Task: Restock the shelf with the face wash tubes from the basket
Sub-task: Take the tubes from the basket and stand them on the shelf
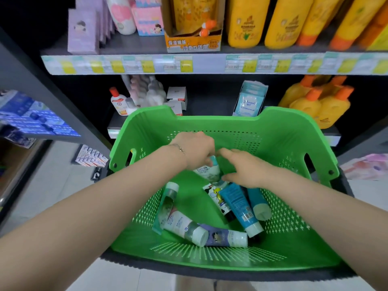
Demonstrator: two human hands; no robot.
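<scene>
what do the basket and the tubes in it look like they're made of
Basket: looks like rigid moulded plastic, green with a slight sheen; hole patterns and handle slots are formed into its walls. Tubes: probably soft plastic with glossy printed skins, judging by highlights; laminate is possible. Caps seem harder white plastic.

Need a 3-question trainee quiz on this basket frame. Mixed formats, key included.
1. True or false: the left hand grips a white tube inside the basket.
2. What colour is the basket? A red, B green, C blue.
3. Fill in: the large bottles on the upper shelf are ____ in colour.
Key: 1 true; 2 B; 3 yellow.
</scene>
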